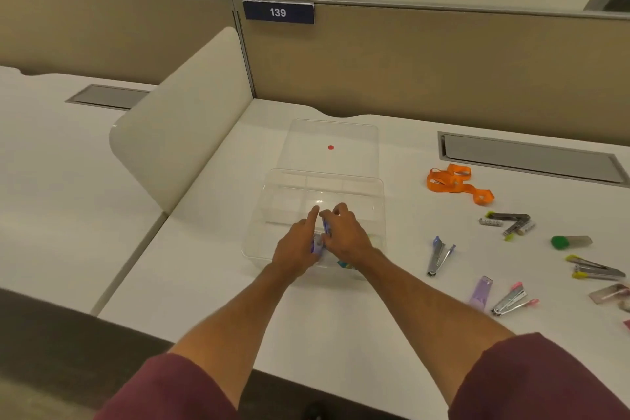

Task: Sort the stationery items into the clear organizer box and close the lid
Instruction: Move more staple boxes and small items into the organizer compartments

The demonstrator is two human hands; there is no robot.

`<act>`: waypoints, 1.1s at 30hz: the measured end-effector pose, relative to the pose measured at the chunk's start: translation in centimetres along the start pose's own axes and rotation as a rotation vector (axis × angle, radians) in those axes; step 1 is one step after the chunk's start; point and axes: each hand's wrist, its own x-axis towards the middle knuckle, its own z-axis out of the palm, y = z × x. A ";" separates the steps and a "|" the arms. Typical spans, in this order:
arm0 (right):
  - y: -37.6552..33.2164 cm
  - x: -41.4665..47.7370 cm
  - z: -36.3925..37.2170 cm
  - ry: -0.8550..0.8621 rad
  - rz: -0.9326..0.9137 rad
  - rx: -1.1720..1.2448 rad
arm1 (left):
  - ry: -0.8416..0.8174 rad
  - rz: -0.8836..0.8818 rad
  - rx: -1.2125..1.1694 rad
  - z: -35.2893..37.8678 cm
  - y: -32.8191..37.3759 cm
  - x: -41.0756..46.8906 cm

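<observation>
I am holding both hands over the near part of the clear organizer box (371, 201), which is standing in the middle of the white desk (211, 300). My right hand (344, 235) is curling its fingers round the upper end of a purple item (326, 226). My left hand (296, 247) is gripping the lower end of the same item, with the index finger stretched forward and the other fingers bent.

The box's left wall is facing a white divider panel (184, 133), with a strip of bare desk running between them. The lid (341, 133) is lying open behind the box, reaching toward the partition wall (443, 72). To the right, bare desk is separating the box from the loose stationery. The desk's front edge is crossing under my forearms.

The box is showing transparent walls and inner dividers; the lid is carrying a red dot (330, 147). Something teal and yellow (344, 265) is showing beside my right wrist.

On the right are lying an orange lanyard (450, 181), a blue-tipped metal tool (439, 256), a pink-tipped metal tool (511, 298) and a green-capped item (571, 241).
</observation>
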 end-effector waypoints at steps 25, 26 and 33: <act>6.9 -6.5 -3.1 0.210 0.229 -0.023 | 0.106 0.351 0.232 3.2 6.6 2.5; 7.7 -7.2 -3.4 0.239 0.237 -0.028 | 0.088 0.365 0.234 3.7 7.4 2.5; 12.9 -13.3 -4.9 0.343 0.427 -0.098 | -0.007 0.483 0.252 7.6 13.1 1.5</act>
